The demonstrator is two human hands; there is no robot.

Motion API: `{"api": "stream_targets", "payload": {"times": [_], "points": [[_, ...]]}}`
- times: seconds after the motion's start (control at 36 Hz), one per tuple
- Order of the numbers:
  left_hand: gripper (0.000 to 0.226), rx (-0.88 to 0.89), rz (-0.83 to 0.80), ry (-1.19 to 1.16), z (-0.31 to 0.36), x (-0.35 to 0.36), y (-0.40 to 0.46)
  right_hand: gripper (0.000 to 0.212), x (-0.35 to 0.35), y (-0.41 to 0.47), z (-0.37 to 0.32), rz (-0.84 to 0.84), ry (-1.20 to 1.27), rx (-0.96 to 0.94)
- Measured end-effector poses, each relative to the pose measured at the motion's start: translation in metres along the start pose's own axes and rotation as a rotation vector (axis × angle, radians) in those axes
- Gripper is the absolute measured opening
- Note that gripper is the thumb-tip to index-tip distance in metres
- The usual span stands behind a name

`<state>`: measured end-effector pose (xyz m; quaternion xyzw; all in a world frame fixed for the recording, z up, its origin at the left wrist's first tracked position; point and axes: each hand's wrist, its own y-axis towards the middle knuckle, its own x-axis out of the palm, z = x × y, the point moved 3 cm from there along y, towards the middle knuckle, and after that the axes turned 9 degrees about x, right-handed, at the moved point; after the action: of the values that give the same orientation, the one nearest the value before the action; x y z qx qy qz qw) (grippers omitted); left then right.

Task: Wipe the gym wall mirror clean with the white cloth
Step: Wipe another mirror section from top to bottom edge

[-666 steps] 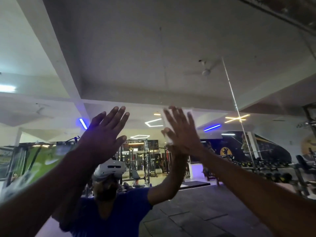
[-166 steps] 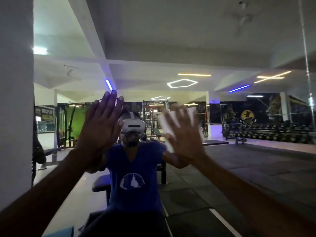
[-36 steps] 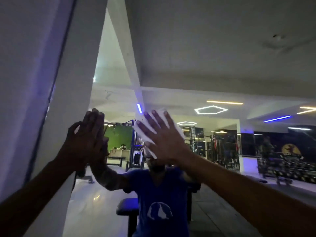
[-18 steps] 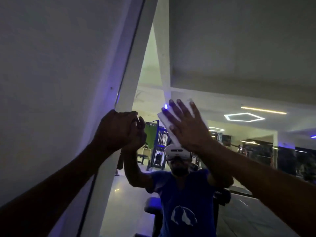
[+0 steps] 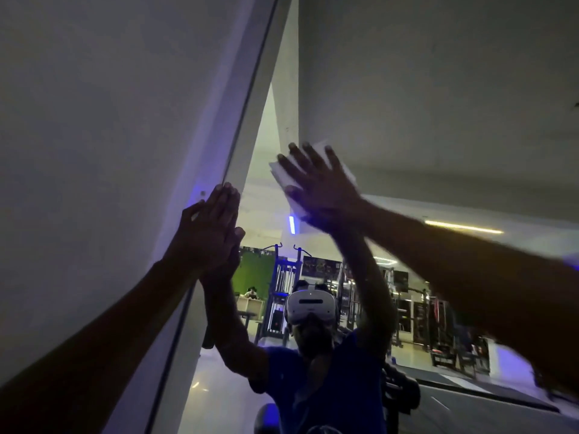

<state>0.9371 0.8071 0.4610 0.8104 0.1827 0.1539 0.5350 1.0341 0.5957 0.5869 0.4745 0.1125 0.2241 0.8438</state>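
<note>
- Since half a second ago, the left hand has uncurled from a loose fist to straight fingers, and the right hand has slid the white cloth a little higher up the glass.
- Right hand: fingers spread wide and straight, palm pressing the cloth flat against the mirror; it pins the cloth rather than gripping it.
- White cloth: trapped between that palm and the glass, its pale edges showing above and to the left of the fingers.
- Left hand: flat, fingers together and pointing up, resting on the glass just beside the mirror's left edge, holding nothing.
- Dark mirror frame: a slanted strip directly above the left fingertips.
- Plain grey wall: fills the view left of the frame.
- Reflection: a person in a blue shirt wearing a white headset, both arms raised, with dim gym machines and a blue light strip behind.
</note>
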Motion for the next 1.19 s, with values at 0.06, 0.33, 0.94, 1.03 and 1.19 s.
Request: {"api": "stream_targets", "payload": {"times": [0.06, 0.33, 0.94, 1.03, 1.19], "points": [[0.067, 0.015, 0.034, 0.026, -0.002, -0.002, -0.001, 0.07, -0.002, 0.0, 0.06, 0.02, -0.021, 0.066], [0.067, -0.025, -0.013, 0.01, 0.001, -0.001, 0.001, 0.073, -0.013, -0.093, 0.022, 0.041, 0.102, 0.556], [0.067, 0.043, -0.164, -0.055, 0.148, -0.038, -0.138, 0.079, -0.019, -0.294, -0.094, -0.249, 0.212, 0.253], [0.068, 0.027, -0.216, -0.081, 0.145, -0.043, -0.137, 0.076, -0.019, -0.302, -0.052, -0.245, 0.181, -0.02], [0.08, -0.102, -0.302, -0.198, 0.17, -0.05, -0.14, 0.074, -0.039, -0.356, 0.07, -0.201, 0.107, 0.63]]}}
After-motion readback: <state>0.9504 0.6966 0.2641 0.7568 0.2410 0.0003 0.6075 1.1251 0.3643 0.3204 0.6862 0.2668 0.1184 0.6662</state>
